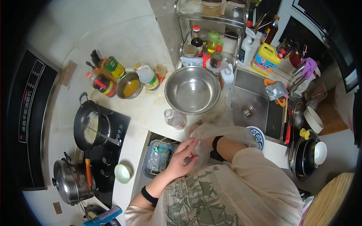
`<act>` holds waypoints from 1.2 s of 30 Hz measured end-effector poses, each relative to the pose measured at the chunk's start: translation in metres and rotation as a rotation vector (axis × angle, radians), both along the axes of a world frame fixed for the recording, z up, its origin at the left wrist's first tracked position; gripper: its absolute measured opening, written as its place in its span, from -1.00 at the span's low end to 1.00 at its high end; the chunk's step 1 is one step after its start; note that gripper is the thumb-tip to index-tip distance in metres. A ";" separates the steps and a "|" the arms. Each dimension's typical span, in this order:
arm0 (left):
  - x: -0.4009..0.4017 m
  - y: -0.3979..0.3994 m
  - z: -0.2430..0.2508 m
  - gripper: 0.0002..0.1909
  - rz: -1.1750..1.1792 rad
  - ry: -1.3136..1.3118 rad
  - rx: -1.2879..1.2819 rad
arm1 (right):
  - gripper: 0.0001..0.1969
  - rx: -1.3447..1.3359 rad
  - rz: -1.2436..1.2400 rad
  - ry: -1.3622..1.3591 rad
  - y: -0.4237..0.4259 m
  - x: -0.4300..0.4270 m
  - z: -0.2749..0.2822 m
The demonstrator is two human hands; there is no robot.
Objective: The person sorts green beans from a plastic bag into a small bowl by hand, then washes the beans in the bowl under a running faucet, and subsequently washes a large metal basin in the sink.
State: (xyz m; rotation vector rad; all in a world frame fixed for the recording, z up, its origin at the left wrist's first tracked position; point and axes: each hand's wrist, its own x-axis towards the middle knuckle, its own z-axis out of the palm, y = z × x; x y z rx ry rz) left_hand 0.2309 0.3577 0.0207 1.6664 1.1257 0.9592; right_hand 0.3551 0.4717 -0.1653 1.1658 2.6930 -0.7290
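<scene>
A clear plastic bag (223, 130) stretches in front of my body, over the counter's front edge. My left hand (182, 158) pinches its edge between thumb and fingers. Behind or inside the thin film lies my right hand (195, 128), blurred by the plastic, so its grip is hard to make out. A clear glass bottle (175, 119) without a cap stands just beyond the hands. Farther back sits a wide stainless steel basin (193, 90). Below my left hand a drawer (141, 172) is pulled out, with a plastic container (159, 158) of packets in it.
On the left, a wok (77, 124) with food and a metal spatula (104, 137) stands on the cooktop (113, 124), near a lidded steel pot (68, 180). A light green bowl (123, 173) rests by the cooktop. To the right are a sink (249, 93) and a patterned plate (260, 138).
</scene>
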 end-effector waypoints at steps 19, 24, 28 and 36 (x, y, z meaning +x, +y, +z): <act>0.041 0.049 0.014 -0.31 0.100 -0.014 0.090 | -0.84 -0.779 -0.417 0.760 0.044 0.033 0.035; 0.044 0.048 0.016 -0.30 0.147 -0.025 0.132 | -0.84 -0.884 -0.512 0.875 0.032 0.047 0.063; 0.043 0.049 0.014 -0.33 0.264 -0.012 0.275 | -0.85 -1.063 -0.592 1.010 0.019 0.047 0.088; 0.040 0.050 0.013 -0.30 0.396 -0.059 0.313 | -0.87 -1.618 -0.946 1.100 0.000 0.070 0.158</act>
